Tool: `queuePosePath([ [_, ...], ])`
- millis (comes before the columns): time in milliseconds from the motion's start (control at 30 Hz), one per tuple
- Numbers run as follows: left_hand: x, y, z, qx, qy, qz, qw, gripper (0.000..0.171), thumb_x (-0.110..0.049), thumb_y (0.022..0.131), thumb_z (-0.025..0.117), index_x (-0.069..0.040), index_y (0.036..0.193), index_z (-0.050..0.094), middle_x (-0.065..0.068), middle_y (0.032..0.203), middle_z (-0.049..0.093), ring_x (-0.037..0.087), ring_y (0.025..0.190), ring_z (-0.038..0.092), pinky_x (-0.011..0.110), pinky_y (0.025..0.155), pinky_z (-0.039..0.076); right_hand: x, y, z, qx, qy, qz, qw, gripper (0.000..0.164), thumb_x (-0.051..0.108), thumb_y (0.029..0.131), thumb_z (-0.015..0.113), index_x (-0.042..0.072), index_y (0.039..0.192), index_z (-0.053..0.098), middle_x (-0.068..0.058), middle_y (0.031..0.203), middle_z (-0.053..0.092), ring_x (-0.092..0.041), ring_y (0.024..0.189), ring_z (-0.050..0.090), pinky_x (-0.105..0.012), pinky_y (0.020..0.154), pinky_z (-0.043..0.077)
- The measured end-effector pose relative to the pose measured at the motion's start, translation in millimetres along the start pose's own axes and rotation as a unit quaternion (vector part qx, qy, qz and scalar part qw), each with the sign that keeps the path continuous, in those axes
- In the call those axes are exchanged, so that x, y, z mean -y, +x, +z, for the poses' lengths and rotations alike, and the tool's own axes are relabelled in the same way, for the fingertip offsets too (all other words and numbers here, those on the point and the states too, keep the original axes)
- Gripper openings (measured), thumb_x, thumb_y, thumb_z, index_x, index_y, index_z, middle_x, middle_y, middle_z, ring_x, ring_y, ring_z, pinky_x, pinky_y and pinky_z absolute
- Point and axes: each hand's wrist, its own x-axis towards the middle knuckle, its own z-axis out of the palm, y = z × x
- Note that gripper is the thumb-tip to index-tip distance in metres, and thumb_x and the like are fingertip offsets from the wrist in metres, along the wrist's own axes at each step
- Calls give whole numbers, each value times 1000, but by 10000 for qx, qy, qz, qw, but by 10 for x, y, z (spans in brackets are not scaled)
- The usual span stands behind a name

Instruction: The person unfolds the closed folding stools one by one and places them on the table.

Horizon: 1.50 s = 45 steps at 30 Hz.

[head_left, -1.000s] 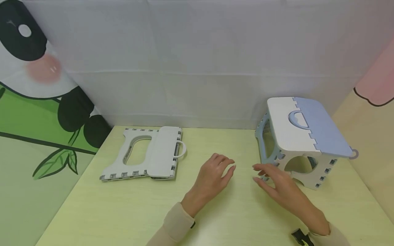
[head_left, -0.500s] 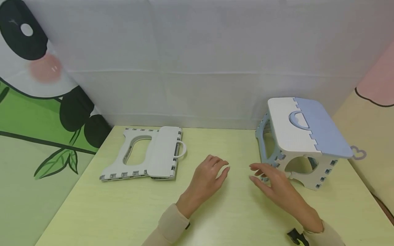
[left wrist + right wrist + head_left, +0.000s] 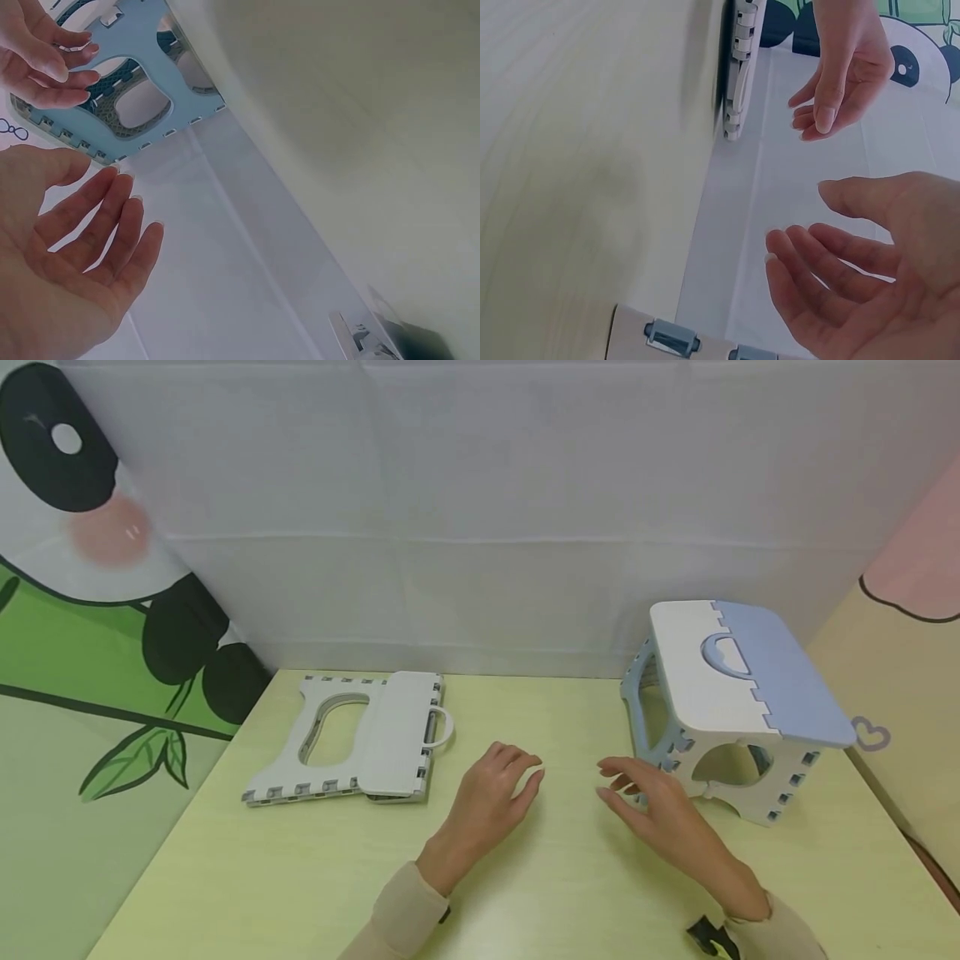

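My left hand [image 3: 487, 793] hovers over the middle of the table, its fingers loosely bent around nothing. To its left lies a white folding step stool [image 3: 390, 735], folded flat, with a small loop handle sticking out on its right side. My right hand [image 3: 660, 810] is held in the air with relaxed fingers, in front of a blue and white folding stool [image 3: 720, 677] that stands unfolded. In the left wrist view that stool's blue leg panel [image 3: 161, 75] shows behind the right hand. The right wrist view shows the flat stool's edge [image 3: 742, 52] beyond the left hand.
The pale yellow-green table [image 3: 570, 893] reaches back to a white cloth wall [image 3: 480, 527]. A cartoon panda print [image 3: 112, 527] covers the wall on the left. A beige wall [image 3: 900, 693] with a small heart mark borders the right side.
Both hands have drifted a little toward the left and down in the head view, still holding nothing. The two stools stay where they were.
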Motion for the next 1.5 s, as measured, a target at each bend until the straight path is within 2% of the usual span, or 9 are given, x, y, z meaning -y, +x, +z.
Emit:
queuePosePath([
  [300, 71, -76, -34, 39, 147, -10, 9999, 9, -9, 89, 80, -7, 96, 77, 3, 90, 72, 21, 86, 64, 29, 74, 57, -1, 21, 92, 17, 137, 45, 9999, 30, 2, 92, 75, 1, 121, 67, -13, 109, 73, -16, 88, 71, -36, 75, 61],
  [500, 113, -111, -80, 25, 207, -88, 9997, 9, -8, 88, 80, -6, 96, 77, 4, 90, 72, 22, 85, 64, 29, 72, 58, 16, 47, 162, 166, 331, 311, 9988, 29, 5, 94, 75, 2, 122, 67, -11, 111, 73, -20, 91, 71, -39, 79, 61],
  [1000, 231, -227, -172, 17, 329, -181, 9993, 10, -7, 86, 81, -6, 95, 77, 4, 88, 71, 22, 81, 63, 31, 70, 56, 36, 95, 280, 248, 660, 454, 9965, 25, 6, 96, 73, 1, 120, 68, -14, 110, 72, -22, 91, 71, -35, 78, 62],
  [1500, 368, -354, -258, -81, 449, -284, 9986, 11, -6, 84, 82, -6, 94, 76, 4, 87, 71, 25, 81, 62, 36, 70, 56, 89, 189, 390, 290, 954, 830, 9915, 23, 9, 97, 72, 2, 119, 68, -15, 110, 72, -24, 90, 71, -37, 79, 61],
])
